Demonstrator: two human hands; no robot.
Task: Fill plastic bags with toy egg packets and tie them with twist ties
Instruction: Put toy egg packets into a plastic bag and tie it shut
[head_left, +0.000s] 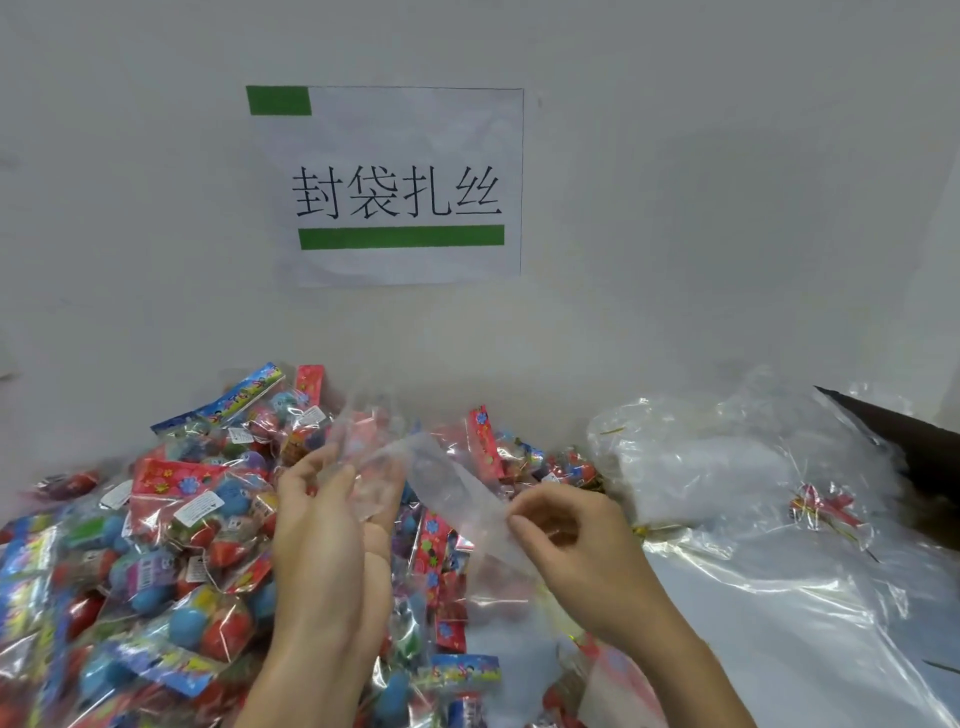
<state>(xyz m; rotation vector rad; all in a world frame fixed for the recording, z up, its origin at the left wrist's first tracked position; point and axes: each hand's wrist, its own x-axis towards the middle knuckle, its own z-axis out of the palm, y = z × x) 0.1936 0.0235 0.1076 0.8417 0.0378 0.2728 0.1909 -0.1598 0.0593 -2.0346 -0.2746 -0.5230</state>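
Note:
An empty clear plastic bag is stretched between both hands above the heap. My left hand holds its left end, the fingers and thumb closed round the film. My right hand pinches the right end between thumb and fingers. Below and to the left lies a big pile of toy egg packets, clear sachets with red and blue eggs and colourful header cards. Twist ties, red and gold, lie on the plastic at the right.
A heap of clear plastic bags covers the table at the right. A dark object juts in at the far right edge. A white wall with a paper sign stands close behind the pile.

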